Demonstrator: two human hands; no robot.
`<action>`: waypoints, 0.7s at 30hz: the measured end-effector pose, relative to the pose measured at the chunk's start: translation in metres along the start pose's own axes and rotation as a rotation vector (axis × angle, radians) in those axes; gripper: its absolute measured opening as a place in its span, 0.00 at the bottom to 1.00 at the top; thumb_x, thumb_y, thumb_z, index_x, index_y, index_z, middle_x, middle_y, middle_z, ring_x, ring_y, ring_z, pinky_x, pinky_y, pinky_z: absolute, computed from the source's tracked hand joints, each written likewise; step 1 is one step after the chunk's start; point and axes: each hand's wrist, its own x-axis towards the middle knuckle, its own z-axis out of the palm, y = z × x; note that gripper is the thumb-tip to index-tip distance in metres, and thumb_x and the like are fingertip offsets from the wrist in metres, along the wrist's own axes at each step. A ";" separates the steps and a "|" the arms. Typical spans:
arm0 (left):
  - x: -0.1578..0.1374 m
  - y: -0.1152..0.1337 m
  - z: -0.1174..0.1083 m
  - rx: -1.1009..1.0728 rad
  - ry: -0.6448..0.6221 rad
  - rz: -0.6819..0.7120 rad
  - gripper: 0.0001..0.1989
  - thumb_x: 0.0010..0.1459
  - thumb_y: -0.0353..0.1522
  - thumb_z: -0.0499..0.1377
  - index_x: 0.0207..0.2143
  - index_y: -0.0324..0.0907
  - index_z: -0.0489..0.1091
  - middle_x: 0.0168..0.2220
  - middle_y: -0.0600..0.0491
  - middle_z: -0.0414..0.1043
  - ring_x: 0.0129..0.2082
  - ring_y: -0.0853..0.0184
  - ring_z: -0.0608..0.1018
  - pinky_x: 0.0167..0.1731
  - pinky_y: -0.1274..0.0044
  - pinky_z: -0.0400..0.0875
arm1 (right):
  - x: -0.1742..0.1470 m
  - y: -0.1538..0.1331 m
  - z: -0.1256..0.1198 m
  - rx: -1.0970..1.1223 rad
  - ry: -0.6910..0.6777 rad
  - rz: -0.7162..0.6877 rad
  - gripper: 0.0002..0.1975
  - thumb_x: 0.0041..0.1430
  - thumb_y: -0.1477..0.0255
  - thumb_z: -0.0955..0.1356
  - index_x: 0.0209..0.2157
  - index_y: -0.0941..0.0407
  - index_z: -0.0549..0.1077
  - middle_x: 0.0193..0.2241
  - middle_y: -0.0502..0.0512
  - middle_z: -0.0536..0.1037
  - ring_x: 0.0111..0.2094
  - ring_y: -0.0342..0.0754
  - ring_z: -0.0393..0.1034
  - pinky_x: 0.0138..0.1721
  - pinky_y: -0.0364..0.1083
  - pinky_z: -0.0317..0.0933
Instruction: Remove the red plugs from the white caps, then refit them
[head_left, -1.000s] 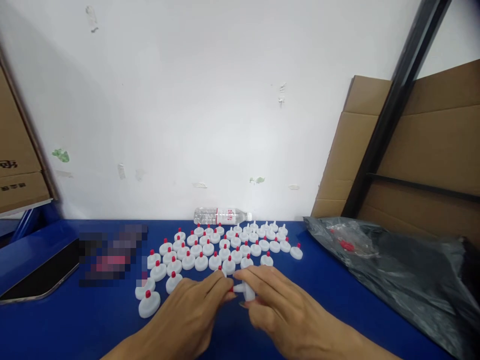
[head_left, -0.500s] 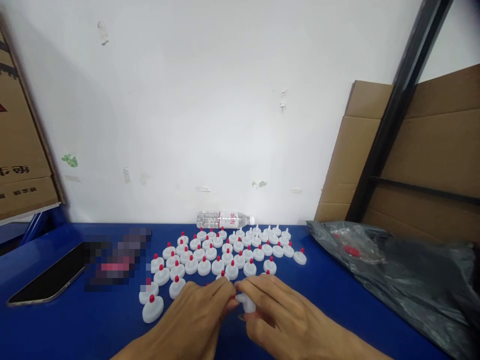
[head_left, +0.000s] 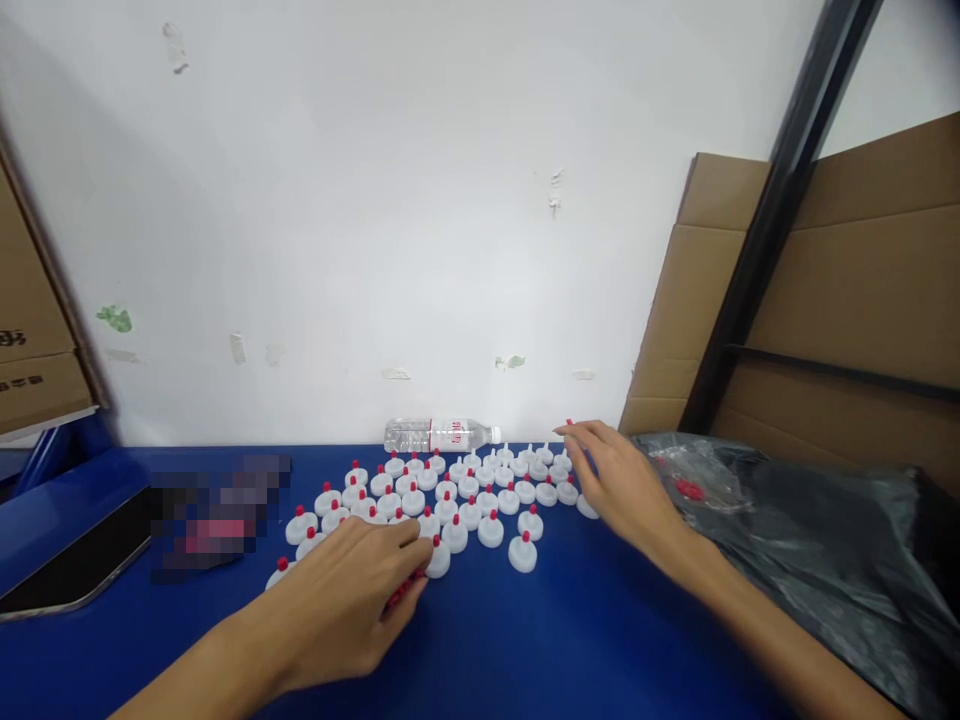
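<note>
My left hand (head_left: 352,590) is closed over several small red caps (head_left: 405,590) that show between its thumb and fingers, low over the table. White round lids with red-tipped spouts (head_left: 523,552) stand in rows around and beyond it. Farther back, my right hand (head_left: 615,480) reaches to the right end of the rows, thumb and fingers apart. It is nearest to white lids with bare spouts (head_left: 544,456). A small red spot (head_left: 569,422) shows just above its fingertips; whether the fingers touch it I cannot tell. My left hand covers some lids.
A clear bottle (head_left: 442,436) lies along the white wall. On the left are a phone (head_left: 75,560) and a blurred dark item (head_left: 225,520). To the right, a dark plastic sheet (head_left: 810,540) carries a clear bag with red pieces (head_left: 690,488). Cardboard (head_left: 862,270) stands behind it.
My hands were together at the front around a white spouted lid; they have parted. The right hand has moved far back and right, the left slightly left. The view has shifted a little.
</note>
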 end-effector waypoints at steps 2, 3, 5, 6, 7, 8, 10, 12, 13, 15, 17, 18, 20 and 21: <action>-0.001 0.001 0.000 -0.002 -0.017 0.016 0.08 0.64 0.28 0.50 0.34 0.44 0.68 0.34 0.52 0.72 0.28 0.62 0.75 0.28 0.72 0.61 | 0.004 0.017 0.001 -0.090 -0.120 0.121 0.23 0.74 0.64 0.53 0.46 0.59 0.75 0.46 0.66 0.78 0.49 0.60 0.72 0.50 0.55 0.63; -0.001 0.002 0.001 -0.008 -0.019 0.022 0.08 0.64 0.28 0.50 0.34 0.44 0.68 0.34 0.52 0.73 0.28 0.62 0.75 0.28 0.72 0.61 | 0.005 0.025 0.002 -0.111 -0.169 0.170 0.26 0.74 0.62 0.52 0.42 0.60 0.76 0.43 0.67 0.79 0.46 0.61 0.73 0.47 0.55 0.63; -0.001 0.001 0.002 -0.015 -0.023 0.028 0.08 0.64 0.28 0.50 0.33 0.44 0.68 0.33 0.52 0.73 0.28 0.62 0.76 0.28 0.72 0.61 | 0.004 0.036 0.005 -0.113 -0.241 0.246 0.32 0.74 0.58 0.48 0.33 0.58 0.75 0.35 0.67 0.80 0.38 0.60 0.76 0.39 0.53 0.64; -0.002 0.001 0.003 -0.011 -0.026 0.027 0.08 0.64 0.28 0.50 0.33 0.44 0.68 0.33 0.52 0.74 0.28 0.62 0.76 0.28 0.71 0.62 | 0.003 0.041 0.007 -0.101 -0.266 0.269 0.34 0.74 0.57 0.47 0.29 0.57 0.74 0.31 0.66 0.80 0.35 0.60 0.76 0.36 0.52 0.63; -0.002 0.000 0.003 -0.002 -0.031 0.023 0.08 0.64 0.29 0.51 0.33 0.44 0.68 0.33 0.52 0.74 0.28 0.61 0.76 0.29 0.71 0.62 | 0.002 0.044 0.009 -0.085 -0.297 0.285 0.36 0.73 0.55 0.47 0.26 0.56 0.74 0.29 0.64 0.80 0.32 0.59 0.76 0.34 0.51 0.63; -0.002 -0.001 0.004 0.009 -0.038 0.020 0.08 0.64 0.29 0.51 0.33 0.44 0.69 0.33 0.52 0.74 0.29 0.60 0.77 0.29 0.71 0.62 | 0.001 0.047 0.012 -0.065 -0.329 0.295 0.36 0.73 0.54 0.47 0.25 0.56 0.73 0.27 0.62 0.80 0.31 0.58 0.76 0.33 0.51 0.63; -0.003 -0.002 0.004 0.030 -0.054 0.009 0.08 0.64 0.30 0.52 0.33 0.44 0.69 0.33 0.51 0.75 0.30 0.59 0.78 0.30 0.71 0.62 | 0.000 0.049 0.015 -0.023 -0.379 0.296 0.36 0.72 0.52 0.48 0.24 0.55 0.74 0.26 0.59 0.80 0.31 0.56 0.77 0.34 0.50 0.64; -0.004 -0.001 0.004 0.053 -0.064 -0.006 0.07 0.63 0.30 0.53 0.33 0.44 0.70 0.32 0.50 0.76 0.30 0.58 0.78 0.29 0.70 0.62 | 0.000 0.049 0.016 0.009 -0.395 0.291 0.37 0.72 0.50 0.48 0.27 0.55 0.76 0.29 0.60 0.82 0.34 0.57 0.78 0.37 0.49 0.65; -0.004 0.000 0.003 0.063 -0.067 -0.008 0.07 0.63 0.30 0.53 0.33 0.44 0.70 0.32 0.50 0.76 0.30 0.57 0.78 0.29 0.70 0.62 | 0.001 0.048 0.016 0.022 -0.391 0.288 0.38 0.72 0.50 0.48 0.29 0.55 0.78 0.32 0.60 0.82 0.37 0.57 0.78 0.39 0.49 0.65; -0.005 0.003 0.002 0.081 -0.068 -0.008 0.07 0.63 0.30 0.53 0.34 0.44 0.70 0.32 0.50 0.76 0.29 0.56 0.78 0.28 0.70 0.62 | 0.002 0.045 0.015 0.044 -0.370 0.279 0.38 0.72 0.50 0.47 0.34 0.56 0.79 0.38 0.62 0.83 0.43 0.58 0.77 0.44 0.50 0.64; -0.006 0.005 0.001 0.096 -0.079 -0.008 0.07 0.62 0.30 0.54 0.34 0.45 0.71 0.32 0.51 0.76 0.29 0.56 0.78 0.27 0.70 0.61 | 0.004 0.042 0.013 0.059 -0.347 0.267 0.38 0.72 0.50 0.46 0.37 0.56 0.78 0.42 0.63 0.82 0.47 0.58 0.76 0.47 0.50 0.64; -0.006 0.005 0.001 0.102 -0.087 -0.010 0.07 0.62 0.30 0.54 0.34 0.44 0.71 0.32 0.51 0.76 0.28 0.56 0.79 0.27 0.71 0.61 | 0.004 0.041 0.013 0.064 -0.339 0.258 0.38 0.72 0.51 0.46 0.38 0.57 0.78 0.43 0.64 0.82 0.47 0.58 0.76 0.48 0.50 0.63; -0.005 0.005 0.000 0.110 -0.100 -0.016 0.06 0.62 0.30 0.54 0.34 0.44 0.71 0.32 0.50 0.76 0.29 0.56 0.79 0.27 0.70 0.62 | 0.004 0.038 0.013 0.072 -0.334 0.234 0.38 0.72 0.51 0.46 0.39 0.57 0.78 0.43 0.63 0.82 0.48 0.58 0.75 0.50 0.50 0.62; -0.005 0.005 0.001 0.109 -0.103 -0.016 0.07 0.62 0.30 0.54 0.35 0.44 0.72 0.32 0.50 0.77 0.30 0.55 0.80 0.28 0.70 0.63 | 0.004 0.037 0.014 0.075 -0.335 0.219 0.37 0.72 0.51 0.46 0.40 0.56 0.78 0.44 0.62 0.82 0.49 0.58 0.75 0.51 0.50 0.62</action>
